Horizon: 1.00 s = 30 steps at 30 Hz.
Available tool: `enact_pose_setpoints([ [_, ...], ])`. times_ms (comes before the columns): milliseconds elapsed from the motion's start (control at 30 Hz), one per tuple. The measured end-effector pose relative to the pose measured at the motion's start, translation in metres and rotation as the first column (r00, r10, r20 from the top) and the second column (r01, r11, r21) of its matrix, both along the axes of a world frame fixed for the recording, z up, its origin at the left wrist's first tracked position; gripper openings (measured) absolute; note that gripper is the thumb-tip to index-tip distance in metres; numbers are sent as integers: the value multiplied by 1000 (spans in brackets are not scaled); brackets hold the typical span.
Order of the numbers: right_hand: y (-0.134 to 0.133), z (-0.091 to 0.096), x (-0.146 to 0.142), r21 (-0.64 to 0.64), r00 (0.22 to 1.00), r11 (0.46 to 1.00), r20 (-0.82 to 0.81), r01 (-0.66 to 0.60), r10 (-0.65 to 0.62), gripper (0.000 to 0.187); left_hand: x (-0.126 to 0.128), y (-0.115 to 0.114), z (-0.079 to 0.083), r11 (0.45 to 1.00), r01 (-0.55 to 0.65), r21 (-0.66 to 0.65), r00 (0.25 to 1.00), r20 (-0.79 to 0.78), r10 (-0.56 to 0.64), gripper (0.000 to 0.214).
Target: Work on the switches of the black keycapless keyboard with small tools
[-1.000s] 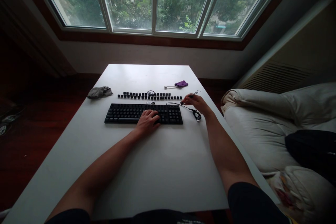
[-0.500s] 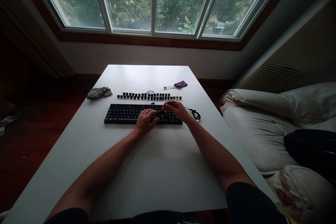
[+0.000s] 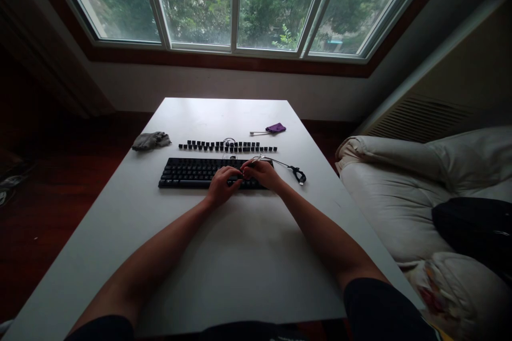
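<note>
Markings: key legends on the black keyboard (image 3: 190,172) are too small to read. Pale marks at the lower border, on the dark shirt (image 3: 248,329), are cut off and illegible.

Position: the keyboard lies lengthwise across the white table (image 3: 244,256), past mid-depth. The left hand (image 3: 224,184) rests on its near side, right of centre, fingers bent; whether they pinch anything cannot be told. The right hand (image 3: 261,172), above the keyboard's right part, has its fingers drawn together around a thin metallic tool (image 3: 259,158); anything at its tip is hidden. Both hands' fingertips meet or nearly meet.

Edges and room: two lines of small black keycaps (image 3: 206,146) run just beyond the keyboard's far edge. A bundled cable (image 3: 297,173) lies to its right, near the table's right edge. A grey cloth (image 3: 151,141) sits at the left edge; a purple pouch (image 3: 276,128) lies far right. Broad white surface extends from keyboard to near edge, crossed by both forearms.
</note>
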State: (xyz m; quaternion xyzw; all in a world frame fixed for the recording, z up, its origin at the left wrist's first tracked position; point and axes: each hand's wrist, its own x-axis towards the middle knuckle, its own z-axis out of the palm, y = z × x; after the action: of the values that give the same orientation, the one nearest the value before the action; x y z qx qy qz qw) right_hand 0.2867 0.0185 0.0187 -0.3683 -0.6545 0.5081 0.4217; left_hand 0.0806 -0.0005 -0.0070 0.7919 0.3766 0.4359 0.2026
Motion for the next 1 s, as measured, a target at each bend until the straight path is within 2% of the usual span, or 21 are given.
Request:
enact_pose_setpoints([
  [167,1,-4,0,-58,993,992,28,114,-112,42,1,1,1,999,35,-37,999,24,-34,15],
  [300,2,-4,-1,-138,992,983,-9,121,-124,44,1,1,-1,996,37,-76,998,44,-34,20],
  [400,2,-4,-3,-157,991,979,-13,131,-135,44,2,1,-4,993,34,-117,996,90,-24,33],
  [467,1,-4,-3,-163,990,977,-4,141,-143,44,2,1,-5,992,38,-120,994,109,-25,34],
  [633,2,-6,-3,-181,986,970,21,164,-162,43,1,1,-5,999,39,-16,999,-15,-39,18],
  [800,4,-10,-3,-182,986,969,36,168,-165,42,0,1,-6,994,-10,113,979,-200,32,21],
  [1000,5,-13,-5,-202,980,959,59,199,-191,39,-1,0,-4,986,6,169,969,-246,37,19],
])
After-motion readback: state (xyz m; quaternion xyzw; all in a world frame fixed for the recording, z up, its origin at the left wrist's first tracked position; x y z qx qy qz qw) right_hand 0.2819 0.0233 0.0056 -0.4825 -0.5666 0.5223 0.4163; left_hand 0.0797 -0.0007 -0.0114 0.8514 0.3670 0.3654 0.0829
